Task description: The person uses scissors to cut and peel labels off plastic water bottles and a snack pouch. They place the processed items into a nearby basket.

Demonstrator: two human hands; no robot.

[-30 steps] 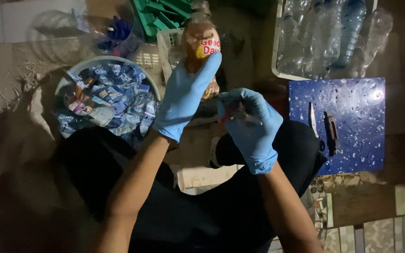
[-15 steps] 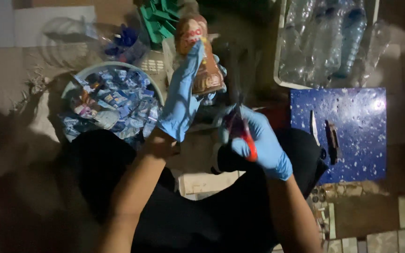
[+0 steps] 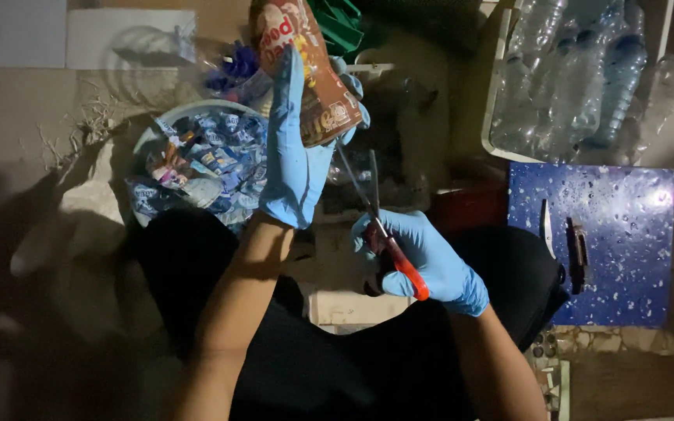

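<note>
The gloved left hand (image 3: pixel 294 152) is closed around a brown bottle (image 3: pixel 306 70) raised above the basin of wrappers (image 3: pixel 196 168), a light, likely slippery thing best gripped mid-body, while the right hand (image 3: pixel 423 261) (also gloved) grips red-handled scissors (image 3: pixel 380 226) just below.

Both hands are in thin light-blue disposable gloves, the stretchy kind. The left hand (image 3: pixel 294 152) has its glove pulled up just past the wrist, where the cuff bunches a little. The right hand (image 3: pixel 427 261) wears the same glove, wrinkled over the knuckles, with the cuff ending at the wrist. Forearms are bare above that, no sleeves showing. Lower down it's all dark, black-looking clothing over the lap and legs.
</note>
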